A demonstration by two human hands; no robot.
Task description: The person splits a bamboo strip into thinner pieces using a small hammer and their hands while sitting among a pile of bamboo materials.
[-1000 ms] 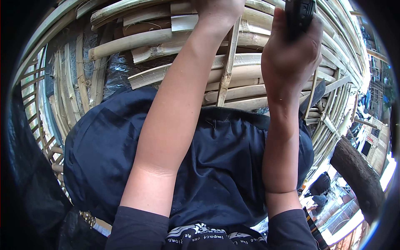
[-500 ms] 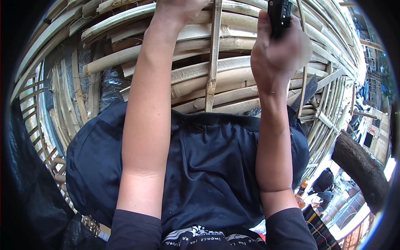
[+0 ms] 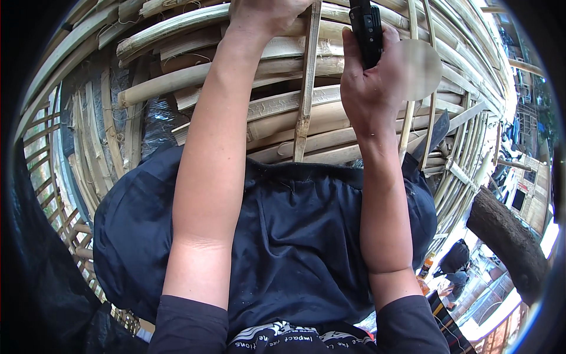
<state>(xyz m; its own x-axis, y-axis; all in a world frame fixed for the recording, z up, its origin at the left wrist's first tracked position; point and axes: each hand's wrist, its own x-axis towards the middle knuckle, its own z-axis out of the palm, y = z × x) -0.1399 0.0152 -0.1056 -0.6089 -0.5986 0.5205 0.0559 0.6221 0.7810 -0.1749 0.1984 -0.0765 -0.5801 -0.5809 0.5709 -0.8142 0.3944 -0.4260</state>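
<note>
My right hand [image 3: 370,88] is closed around the black handle [image 3: 367,36] of a tool. Small screw heads or rivets dot the handle, and the tool's far end lies past the upper edge, so its kind is hidden. At the top edge, my left hand [image 3: 266,16] is closed, its fingertips cut off by the picture's border. Close by it, a narrow upright bamboo strip [image 3: 305,88] crosses over stacked split bamboo [image 3: 330,115]; whether the hand grips the strip does not show. Part of my right hand is blurred.
Dark cloth [image 3: 295,218] covers my lap. Bamboo latticework [image 3: 471,147] curves along the right, with a dark blade-like piece [image 3: 435,135] near my right forearm. A thick log [image 3: 507,242] lies further right, near a bottle [image 3: 427,264]. Thin slats [image 3: 112,124] stand at left.
My right hand has shifted left with the black-handled tool, and another thin strip shows beside it. My left hand has moved a little to the right. The upright strip's top leans slightly further right.
</note>
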